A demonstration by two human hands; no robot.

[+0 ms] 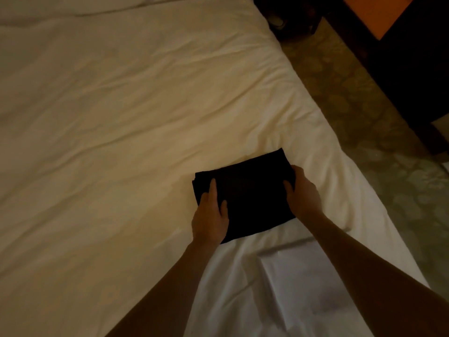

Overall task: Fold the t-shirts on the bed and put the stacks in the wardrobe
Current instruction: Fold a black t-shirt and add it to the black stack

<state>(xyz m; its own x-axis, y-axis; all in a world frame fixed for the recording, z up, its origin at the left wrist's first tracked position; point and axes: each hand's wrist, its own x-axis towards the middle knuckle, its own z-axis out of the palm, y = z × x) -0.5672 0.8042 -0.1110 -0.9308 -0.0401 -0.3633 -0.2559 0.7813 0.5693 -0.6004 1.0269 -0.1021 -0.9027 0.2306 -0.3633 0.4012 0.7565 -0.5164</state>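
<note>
Head view, dim light. I see a black folded t-shirt (252, 193) lying flat on the bed (121, 117), near the bed's right edge and toward my end of it, folded into a compact rectangle w/ a slightly offset layer showing along its far-left edge — could be more than one garment stacked, I cannot tell. Left hand (211, 215) rests on the shirt's near-left part: fingers extended over the fabric, index stretched furthest, thumb lying on top to the right; no curl around the cloth visible. Right hand (302, 193) is at the shirt's right edge: thumb on top of the fabric, fingers bent at the edge and seemingly wrapping it, though whether they reach under I cannot tell. Both forearms bare, entering from bottom of frame. Bedcover is white and creased; a flatter white sheet (303, 288) w/ fold lines lies at the near end, just below the shirt. Right of the bed: patterned carpet floor (364, 117), and dark furniture (401, 69) at top right — an orange surface (374, 13) shows at its upper corner.
</note>
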